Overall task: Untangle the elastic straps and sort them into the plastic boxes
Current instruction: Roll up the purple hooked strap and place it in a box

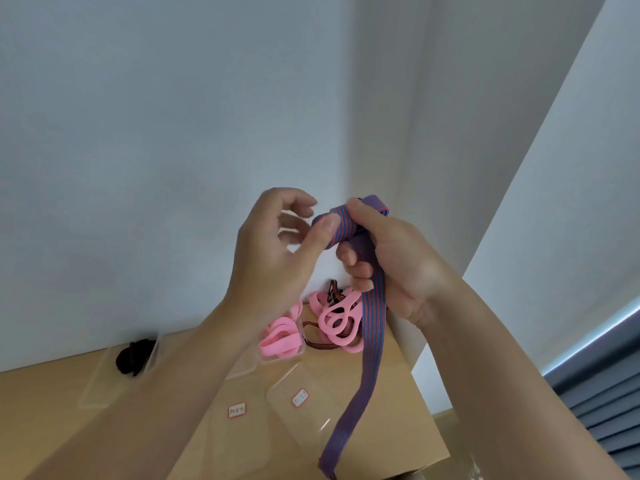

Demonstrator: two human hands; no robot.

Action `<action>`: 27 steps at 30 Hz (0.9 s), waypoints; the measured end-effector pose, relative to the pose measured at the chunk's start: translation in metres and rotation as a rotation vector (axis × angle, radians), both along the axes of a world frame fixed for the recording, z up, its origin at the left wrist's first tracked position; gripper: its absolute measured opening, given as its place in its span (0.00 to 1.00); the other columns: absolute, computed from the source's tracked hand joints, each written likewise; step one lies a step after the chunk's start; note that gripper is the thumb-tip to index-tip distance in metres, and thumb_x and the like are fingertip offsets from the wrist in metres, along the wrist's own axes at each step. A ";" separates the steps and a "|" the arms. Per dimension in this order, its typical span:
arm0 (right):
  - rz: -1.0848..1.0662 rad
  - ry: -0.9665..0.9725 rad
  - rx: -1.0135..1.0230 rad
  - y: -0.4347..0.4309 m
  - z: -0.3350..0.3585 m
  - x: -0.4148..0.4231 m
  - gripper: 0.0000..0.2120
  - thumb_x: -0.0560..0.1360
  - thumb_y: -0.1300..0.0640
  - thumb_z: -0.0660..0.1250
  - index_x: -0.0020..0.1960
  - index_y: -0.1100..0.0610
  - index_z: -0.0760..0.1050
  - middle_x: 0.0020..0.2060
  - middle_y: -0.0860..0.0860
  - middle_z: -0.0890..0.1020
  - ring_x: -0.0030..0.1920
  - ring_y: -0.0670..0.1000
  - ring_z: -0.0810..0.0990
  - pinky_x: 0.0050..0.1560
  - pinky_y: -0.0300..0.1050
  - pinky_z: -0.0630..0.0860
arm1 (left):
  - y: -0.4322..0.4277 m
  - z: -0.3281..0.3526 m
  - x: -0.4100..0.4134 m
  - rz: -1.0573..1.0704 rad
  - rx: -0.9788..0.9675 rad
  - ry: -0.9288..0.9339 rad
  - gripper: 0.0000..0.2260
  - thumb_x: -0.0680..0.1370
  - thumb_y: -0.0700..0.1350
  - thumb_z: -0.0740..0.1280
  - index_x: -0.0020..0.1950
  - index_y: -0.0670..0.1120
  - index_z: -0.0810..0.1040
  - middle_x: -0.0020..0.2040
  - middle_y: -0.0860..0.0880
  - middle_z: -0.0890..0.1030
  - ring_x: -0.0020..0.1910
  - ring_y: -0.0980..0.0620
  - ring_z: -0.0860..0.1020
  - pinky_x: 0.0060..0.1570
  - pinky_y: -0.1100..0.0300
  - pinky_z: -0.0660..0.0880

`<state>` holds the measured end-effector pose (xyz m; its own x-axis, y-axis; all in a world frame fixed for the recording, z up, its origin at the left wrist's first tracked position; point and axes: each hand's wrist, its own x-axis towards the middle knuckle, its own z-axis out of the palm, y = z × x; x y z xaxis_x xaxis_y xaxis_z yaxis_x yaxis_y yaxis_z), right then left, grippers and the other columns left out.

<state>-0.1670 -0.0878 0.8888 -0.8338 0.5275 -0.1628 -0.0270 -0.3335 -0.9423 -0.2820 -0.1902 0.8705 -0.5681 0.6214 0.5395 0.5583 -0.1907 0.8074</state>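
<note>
1. Right hand: raised above the desk, fingers curled round the striped strap, a blue and red band, gripping it near its folded upper end.
2. Left hand: the thumb lies on the strap's fold just beside the right hand. The other fingers are loosely curled. Whether any of them meets the strap from behind cannot be told.
3. Striped strap: held in the air, its long tail hanging down in front of the desk's near edge.
4. Loose pink straps: a pile at the back of the desk against the wall, mixed with a dark brown strap.
5. Left plastic box: clear, holds a black bundle.
6. Middle plastic box: labelled, holds pink straps at its far end.
7. Right plastic box: clear, labelled, next to the middle box. The hanging strap passes in front of it.
</note>
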 end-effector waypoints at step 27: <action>0.089 0.091 0.388 -0.018 0.008 0.033 0.21 0.87 0.53 0.53 0.46 0.62 0.78 0.31 0.53 0.73 0.26 0.48 0.64 0.26 0.37 0.61 | -0.036 0.022 0.010 -0.302 -0.246 -0.393 0.15 0.75 0.57 0.70 0.53 0.46 0.81 0.36 0.51 0.81 0.27 0.48 0.77 0.28 0.56 0.74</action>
